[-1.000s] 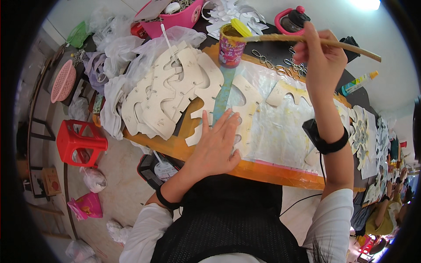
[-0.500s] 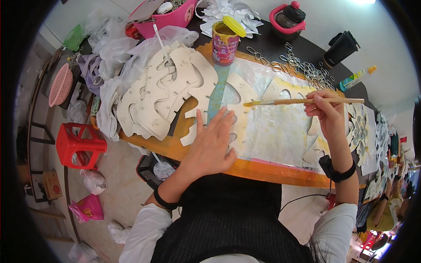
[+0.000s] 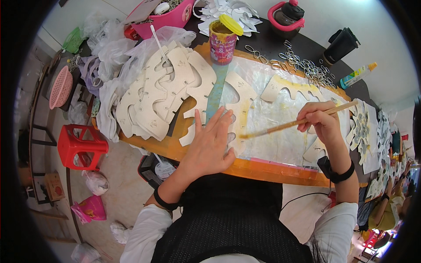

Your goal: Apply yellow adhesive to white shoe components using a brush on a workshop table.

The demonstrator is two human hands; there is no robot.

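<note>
Left fingers spread across a cut-out near the surface's front edge (likely light, bendable; best held by its left side); right fingers pinch a brush.

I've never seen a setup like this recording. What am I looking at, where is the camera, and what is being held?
There is no machine here, just a person's two bare hands. The view comes from the left of two wide fisheye cameras worn on the head, looking down, so straight edges bend. The left hand lies spread over a pale cut-out piece. The right hand holds a brush, its tip at the piece's yellow-smeared edge. On the table are a pile of similar cut-outs, a purple cup with a yellow lid, metal rings and a bottle.
</note>
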